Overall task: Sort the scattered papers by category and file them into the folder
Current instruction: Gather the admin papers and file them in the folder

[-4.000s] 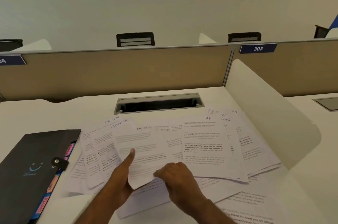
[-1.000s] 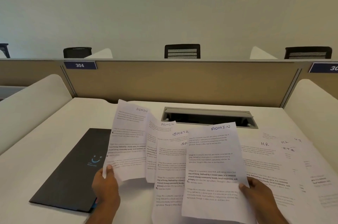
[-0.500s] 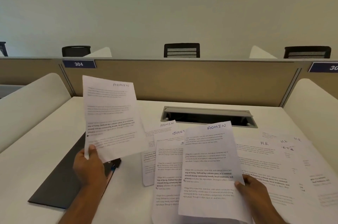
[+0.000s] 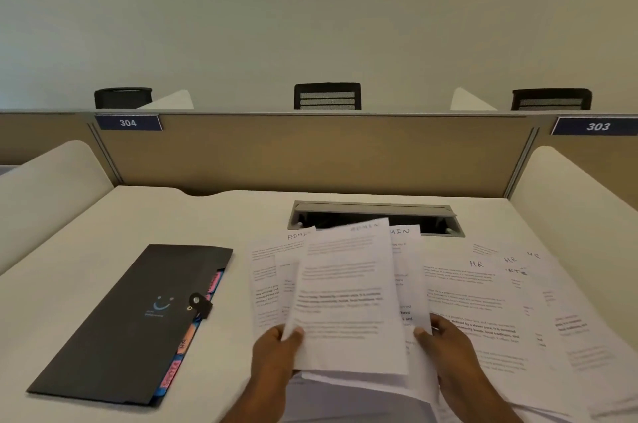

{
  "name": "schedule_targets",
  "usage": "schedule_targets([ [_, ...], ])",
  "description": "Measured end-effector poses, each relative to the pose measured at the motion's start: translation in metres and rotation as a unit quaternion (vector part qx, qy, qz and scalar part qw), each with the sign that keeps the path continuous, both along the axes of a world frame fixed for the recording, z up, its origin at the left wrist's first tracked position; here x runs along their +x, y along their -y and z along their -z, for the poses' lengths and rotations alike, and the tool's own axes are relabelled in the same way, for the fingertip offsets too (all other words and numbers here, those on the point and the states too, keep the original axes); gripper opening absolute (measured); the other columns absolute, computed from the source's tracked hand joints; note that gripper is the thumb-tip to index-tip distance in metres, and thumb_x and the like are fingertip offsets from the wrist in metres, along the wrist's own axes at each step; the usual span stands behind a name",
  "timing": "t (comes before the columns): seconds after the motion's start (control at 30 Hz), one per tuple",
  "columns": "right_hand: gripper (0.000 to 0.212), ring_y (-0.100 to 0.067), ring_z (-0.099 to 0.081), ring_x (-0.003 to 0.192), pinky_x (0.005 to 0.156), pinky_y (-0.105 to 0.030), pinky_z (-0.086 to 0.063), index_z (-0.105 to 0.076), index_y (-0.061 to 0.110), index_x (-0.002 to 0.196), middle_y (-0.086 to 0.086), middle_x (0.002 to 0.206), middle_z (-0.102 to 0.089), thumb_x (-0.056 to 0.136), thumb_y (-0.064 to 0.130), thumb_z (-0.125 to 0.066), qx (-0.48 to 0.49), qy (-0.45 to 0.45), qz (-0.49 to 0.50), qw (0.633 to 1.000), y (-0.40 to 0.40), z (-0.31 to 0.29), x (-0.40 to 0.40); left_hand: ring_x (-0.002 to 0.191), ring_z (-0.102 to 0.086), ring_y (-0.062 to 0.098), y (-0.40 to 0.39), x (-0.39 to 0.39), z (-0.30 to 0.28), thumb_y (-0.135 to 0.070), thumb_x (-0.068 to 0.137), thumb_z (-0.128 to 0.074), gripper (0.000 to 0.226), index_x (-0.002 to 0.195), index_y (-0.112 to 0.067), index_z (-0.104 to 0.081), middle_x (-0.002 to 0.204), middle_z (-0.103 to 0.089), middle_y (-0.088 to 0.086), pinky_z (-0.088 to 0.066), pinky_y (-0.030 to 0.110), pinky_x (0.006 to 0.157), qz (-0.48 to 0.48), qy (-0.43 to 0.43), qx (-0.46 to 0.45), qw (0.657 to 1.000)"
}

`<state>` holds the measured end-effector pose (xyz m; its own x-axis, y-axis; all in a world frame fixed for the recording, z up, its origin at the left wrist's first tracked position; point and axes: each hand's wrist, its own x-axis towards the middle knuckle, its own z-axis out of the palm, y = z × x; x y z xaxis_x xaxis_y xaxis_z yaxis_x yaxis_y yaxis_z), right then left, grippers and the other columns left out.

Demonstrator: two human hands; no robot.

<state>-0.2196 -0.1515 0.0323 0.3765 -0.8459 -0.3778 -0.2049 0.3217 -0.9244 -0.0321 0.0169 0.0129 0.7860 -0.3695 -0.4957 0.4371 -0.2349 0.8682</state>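
Hands, left [image 4: 274, 352] and right [image 4: 445, 346], grip three ADMIN sheets [image 4: 345, 301].

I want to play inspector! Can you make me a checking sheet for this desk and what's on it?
Surface: white desk, much of the right side under paper.
Job's things: ADMIN sheets held up, fanned; HR sheets spread flat on the right; black folder on the left, snapped shut, coloured tabs showing at its edge.
Clutter: nothing seen.
Hands: left hand and right hand each pinch the ADMIN sheets' lower edge.
Cables: nothing seen; cable slot open at the back.
Surroundings: tan partition, signs 304 and 303, chairs behind.
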Motion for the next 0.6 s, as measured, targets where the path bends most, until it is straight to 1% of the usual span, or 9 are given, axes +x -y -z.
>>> schedule_targets([
  [0.07,0.023,-0.031,-0.07,0.091,0.087,-0.051,-0.056,-0.066,0.011,0.111,-0.008,0.102,-0.074,0.088,0.005,-0.066,0.016,0.012,-0.008,1.0,-0.001,0.0,-0.002,0.089,-0.069,0.028,-0.001,-0.008,-0.003,-0.011,0.085,-0.071,0.011,0.095,-0.008,-0.068,0.098,-0.074,0.01,-0.059,0.04,0.073,0.085,0.004,0.019,0.996],
  [0.17,0.025,-0.031,-0.071,0.092,0.087,-0.051,-0.056,-0.066,0.011,0.112,-0.008,0.104,-0.075,0.087,0.008,-0.068,0.034,0.031,-0.025,0.999,-0.003,-0.003,-0.005,0.092,-0.072,0.027,-0.008,-0.005,-0.01,-0.007,0.063,-0.083,0.049,0.109,-0.005,-0.064,0.098,-0.076,0.007,-0.058,0.044,0.082,0.171,-0.022,-0.01,0.985],
  [0.27,0.019,-0.031,-0.072,0.09,0.085,-0.048,-0.057,-0.067,0.009,0.107,-0.007,0.097,-0.077,0.089,0.006,-0.065,0.039,0.057,-0.044,0.997,-0.007,-0.007,-0.008,0.096,-0.072,0.029,-0.011,0.01,-0.025,-0.017,0.05,-0.092,0.076,0.118,-0.01,-0.059,0.105,-0.075,0.008,-0.057,0.046,0.084,0.195,-0.056,-0.058,0.977],
  [0.3,0.018,-0.031,-0.073,0.09,0.085,-0.047,-0.057,-0.067,0.009,0.107,-0.007,0.097,-0.077,0.089,0.005,-0.065,0.041,0.065,-0.055,0.996,-0.009,-0.009,-0.008,0.099,-0.071,0.03,-0.01,0.014,-0.031,-0.025,0.053,-0.092,0.073,0.118,-0.012,-0.06,0.108,-0.074,0.009,-0.056,0.049,0.087,0.195,-0.067,-0.076,0.976],
  [0.33,0.019,-0.031,-0.073,0.09,0.086,-0.048,-0.056,-0.066,0.008,0.107,-0.008,0.098,-0.076,0.089,0.005,-0.064,0.046,0.073,-0.071,0.994,-0.01,-0.01,-0.008,0.101,-0.07,0.031,-0.008,0.017,-0.037,-0.031,0.065,-0.087,0.062,0.119,-0.015,-0.062,0.111,-0.073,0.01,-0.054,0.052,0.09,0.192,-0.085,-0.099,0.973],
  [0.4,0.023,-0.034,-0.072,0.093,0.089,-0.052,-0.054,-0.066,0.006,0.11,-0.013,0.102,-0.075,0.087,0.005,-0.065,0.058,0.093,-0.106,0.988,-0.014,-0.015,-0.007,0.105,-0.068,0.035,-0.006,0.021,-0.046,-0.031,0.086,-0.069,0.035,0.119,-0.02,-0.063,0.115,-0.071,0.012,-0.05,0.056,0.094,0.173,-0.135,-0.14,0.966],
  [0.47,0.027,-0.038,-0.07,0.096,0.093,-0.057,-0.051,-0.066,0.005,0.112,-0.016,0.104,-0.074,0.085,0.006,-0.066,0.068,0.094,-0.133,0.984,-0.016,-0.017,-0.005,0.104,-0.068,0.037,-0.003,0.021,-0.051,-0.029,0.09,-0.063,0.029,0.118,-0.021,-0.064,0.114,-0.071,0.014,-0.05,0.057,0.094,0.169,-0.147,-0.145,0.964],
  [0.57,0.021,-0.037,-0.071,0.095,0.093,-0.057,-0.052,-0.069,0.007,0.109,-0.016,0.104,-0.074,0.092,0.016,-0.06,0.069,0.079,-0.145,0.984,-0.013,-0.021,-0.006,0.098,-0.071,0.035,0.006,0.015,-0.05,-0.023,0.089,-0.065,0.031,0.119,-0.015,-0.065,0.108,-0.073,0.013,-0.054,0.056,0.088,0.158,-0.086,-0.13,0.975],
  [0.6,0.024,-0.036,-0.071,0.095,0.092,-0.055,-0.052,-0.07,0.008,0.108,-0.016,0.104,-0.074,0.095,0.022,-0.055,0.075,0.083,-0.138,0.984,-0.011,-0.022,-0.006,0.096,-0.071,0.034,0.009,0.013,-0.05,-0.021,0.088,-0.066,0.031,0.118,-0.015,-0.065,0.107,-0.074,0.012,-0.054,0.057,0.087,0.148,-0.068,-0.128,0.978],
])
